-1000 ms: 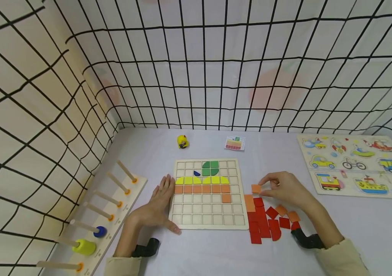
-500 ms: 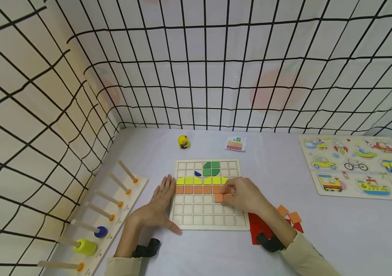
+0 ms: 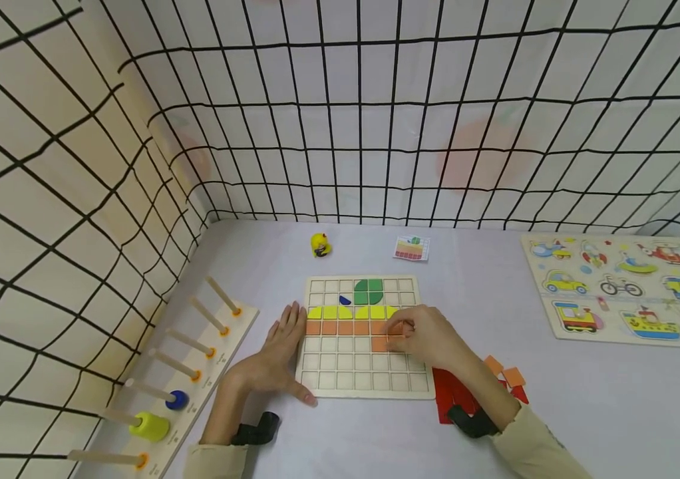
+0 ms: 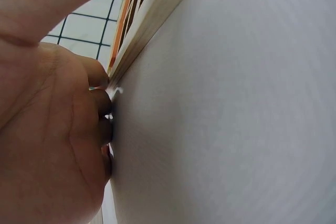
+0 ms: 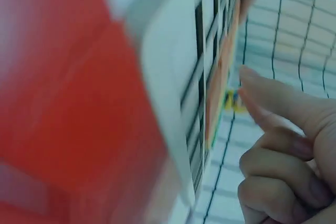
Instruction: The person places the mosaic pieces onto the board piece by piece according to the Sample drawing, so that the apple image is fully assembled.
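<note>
In the head view, the left hand (image 3: 274, 356) lies spread against the left edge of the grid board (image 3: 346, 380); the right hand (image 3: 430, 338), finger and thumb narrowed, is at an orange tile (image 3: 378, 344) in the grid, grip impossible to tell. The peg board's (image 3: 196, 392) print is too small to read. The left wrist view shows fingers at the grid board's edge; the right, curled fingers beyond blurred red tiles (image 5: 105, 119).

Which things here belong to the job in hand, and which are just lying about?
Likely the job:
pale wooden grid board
flat orange square tiles
loose flat red tiles
flat rounded green pieces
flat rounded yellow pieces
small flat blue piece
small white card showing a similar design

Likely just lying about:
small yellow toy duck
pale wooden peg strip
pale wooden vehicle picture puzzle
</note>
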### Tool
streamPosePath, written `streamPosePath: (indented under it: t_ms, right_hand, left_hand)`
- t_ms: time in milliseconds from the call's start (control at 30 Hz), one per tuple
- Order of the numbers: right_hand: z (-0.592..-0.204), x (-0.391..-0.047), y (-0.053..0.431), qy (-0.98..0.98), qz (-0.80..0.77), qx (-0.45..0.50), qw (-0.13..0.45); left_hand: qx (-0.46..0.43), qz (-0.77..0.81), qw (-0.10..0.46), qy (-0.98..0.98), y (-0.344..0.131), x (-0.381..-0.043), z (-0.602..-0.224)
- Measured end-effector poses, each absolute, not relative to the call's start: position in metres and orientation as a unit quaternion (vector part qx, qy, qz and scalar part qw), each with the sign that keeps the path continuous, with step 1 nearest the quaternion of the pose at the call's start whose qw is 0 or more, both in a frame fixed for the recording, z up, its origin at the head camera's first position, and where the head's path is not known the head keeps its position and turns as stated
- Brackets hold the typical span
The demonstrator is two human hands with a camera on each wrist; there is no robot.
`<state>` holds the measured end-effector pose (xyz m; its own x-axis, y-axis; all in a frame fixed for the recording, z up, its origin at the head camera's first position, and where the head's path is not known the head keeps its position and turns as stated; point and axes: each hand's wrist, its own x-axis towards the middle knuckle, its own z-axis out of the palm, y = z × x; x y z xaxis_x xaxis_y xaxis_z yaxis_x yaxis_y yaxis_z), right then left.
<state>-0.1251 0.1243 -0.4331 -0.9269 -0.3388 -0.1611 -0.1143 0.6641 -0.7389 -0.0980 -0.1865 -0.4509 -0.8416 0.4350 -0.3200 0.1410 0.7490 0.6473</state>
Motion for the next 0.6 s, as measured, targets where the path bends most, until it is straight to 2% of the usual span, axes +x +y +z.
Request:
streamPosePath:
  t_ms: [200,300,433,600]
  right_hand:
    - [-0.426,-0.124,0.173,0.906,-0.385,-0.081,0.155]
    - [-0.428,-0.121,0.192,0.899,-0.389,-0.051,0.197]
    - [-0.434,-0.119,0.198,0.881,-0.403,-0.041,0.246]
    - [-0.439,-0.119,0.193,0.884,-0.395,-0.022,0.247]
  left_hand:
    - [0.162,0.316,0.235,0.905,-0.185,-0.099,-0.451]
    - [0.160,0.316,0.234,0.905,-0.185,-0.099,-0.451]
    - [0.156,0.317,0.233,0.906,-0.185,-0.098,-0.451]
    - [0.155,0.314,0.232,0.907,-0.184,-0.098,-0.451]
